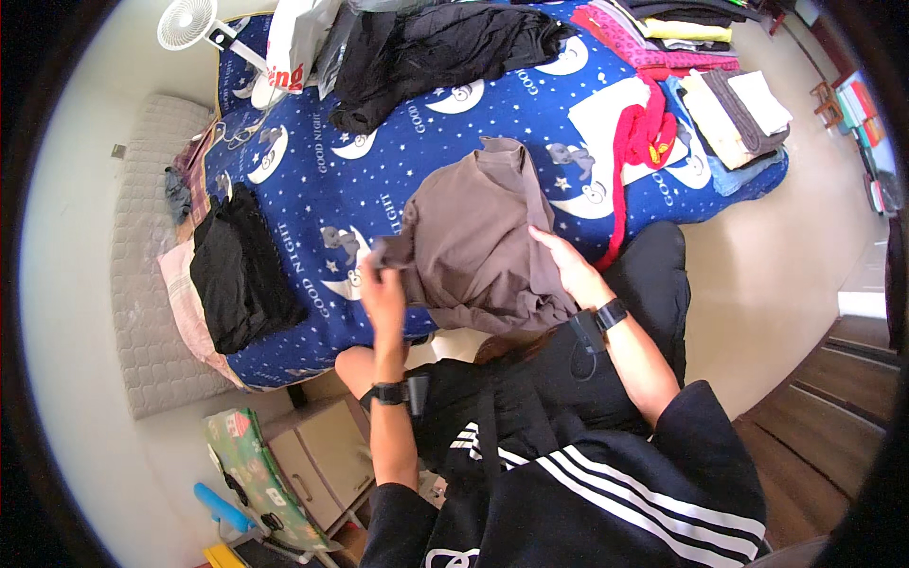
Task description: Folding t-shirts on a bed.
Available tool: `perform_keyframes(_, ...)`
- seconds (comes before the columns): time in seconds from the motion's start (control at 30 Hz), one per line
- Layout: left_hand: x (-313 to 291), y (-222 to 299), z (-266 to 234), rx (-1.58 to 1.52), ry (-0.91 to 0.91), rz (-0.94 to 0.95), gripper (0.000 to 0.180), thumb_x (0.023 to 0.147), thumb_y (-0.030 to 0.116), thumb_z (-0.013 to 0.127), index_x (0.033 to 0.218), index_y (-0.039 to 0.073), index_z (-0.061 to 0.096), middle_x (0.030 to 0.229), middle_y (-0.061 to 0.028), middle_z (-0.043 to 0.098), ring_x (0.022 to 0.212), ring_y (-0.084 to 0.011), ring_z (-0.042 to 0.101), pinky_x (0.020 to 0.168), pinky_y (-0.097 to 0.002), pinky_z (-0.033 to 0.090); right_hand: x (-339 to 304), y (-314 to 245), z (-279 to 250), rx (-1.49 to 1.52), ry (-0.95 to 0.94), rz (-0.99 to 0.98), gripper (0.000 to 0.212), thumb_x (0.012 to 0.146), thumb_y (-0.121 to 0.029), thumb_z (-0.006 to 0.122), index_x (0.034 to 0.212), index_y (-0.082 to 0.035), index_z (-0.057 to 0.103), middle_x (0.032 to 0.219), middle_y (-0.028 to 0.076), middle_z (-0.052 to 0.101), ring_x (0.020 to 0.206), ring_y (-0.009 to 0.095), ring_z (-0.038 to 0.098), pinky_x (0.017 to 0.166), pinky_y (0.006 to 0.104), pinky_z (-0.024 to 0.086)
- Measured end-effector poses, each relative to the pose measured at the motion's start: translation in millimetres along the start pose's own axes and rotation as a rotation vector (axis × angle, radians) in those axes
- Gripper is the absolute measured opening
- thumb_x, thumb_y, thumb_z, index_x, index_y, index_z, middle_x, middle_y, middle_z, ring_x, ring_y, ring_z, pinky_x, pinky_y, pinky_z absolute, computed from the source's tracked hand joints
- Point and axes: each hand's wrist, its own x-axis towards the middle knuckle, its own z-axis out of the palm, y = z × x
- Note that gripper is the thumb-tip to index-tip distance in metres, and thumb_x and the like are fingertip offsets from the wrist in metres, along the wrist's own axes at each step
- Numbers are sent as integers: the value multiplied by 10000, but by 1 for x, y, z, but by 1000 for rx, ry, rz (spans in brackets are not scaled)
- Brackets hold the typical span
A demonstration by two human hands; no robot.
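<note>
A grey-brown garment [473,237], loosely bunched, lies over the near edge of the bed and toward my lap. At its left side, my left hand [382,298] pinches a small dark end of the cloth, slightly smeared by motion. My right hand [570,270] grips the garment's right edge, with some fingers hidden by the cloth. Which part of the garment each hand holds, I cannot tell. Both wrists carry black bands. Under the garment spreads a blue bed cover [312,189] with moons and stars.
A black garment [241,270] lies at left, another black heap [445,57] at the far side beside a white plastic bag [295,43]. A red cloth strip [625,161] trails near my right knee. Folded clothes [734,118] stack at right. A white fan [189,24] stands far left.
</note>
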Motion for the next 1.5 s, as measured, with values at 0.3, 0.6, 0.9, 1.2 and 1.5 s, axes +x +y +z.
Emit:
perform_keyframes(0.3, -6, -105, -69, -394, 164, -750, 318, 871, 69, 493, 1189, 50, 491, 991, -76, 582, 854, -176, 574, 724, -313, 492, 6, -1, -31, 15, -31, -453, 466, 976, -332, 457, 1332, -31, 470, 1293, 73, 536, 1197, 138, 490, 1061, 296, 338)
perform_keyframes(0.6, -49, -108, -45, -428, 52, -669, 430, 870, 204, 665, 1185, -34, 495, 1146, -100, 584, 1040, -180, 527, 915, -290, 398, 15, -35, -33, 51, 110, -258, 390, 901, -250, 610, 1226, -43, 547, 1176, 33, 602, 1096, 141, 551, 956, 292, 423)
perform_keyframes(0.9, -32, -74, -29, 333, 190, -292, 690, 777, 105, 676, 1354, -51, 330, 1354, -239, 413, 1258, -363, 398, 1068, -418, 289, 19, -27, -31, -177, 173, -417, 459, 843, -151, 660, 1266, -43, 518, 1190, 34, 584, 1077, 147, 541, 943, 304, 417)
perform_keyframes(1.2, -6, 43, 45, 350, -298, 287, 638, 756, 123, 697, 1325, 27, 425, 1355, -169, 448, 1284, -360, 374, 1070, -453, 275, 22, -22, -28, -152, 170, -382, 465, 854, -173, 655, 1276, -37, 515, 1181, 34, 587, 1065, 144, 539, 929, 291, 418)
perform_keyframes(1.5, -7, 61, 120, 431, -478, 421, 609, 797, 227, 693, 1321, 43, 443, 1380, -138, 443, 1264, -362, 397, 1046, -454, 318, 29, -16, -34, -94, 209, -319, 363, 844, -166, 658, 1172, -37, 572, 1039, 5, 610, 922, 109, 556, 809, 266, 446)
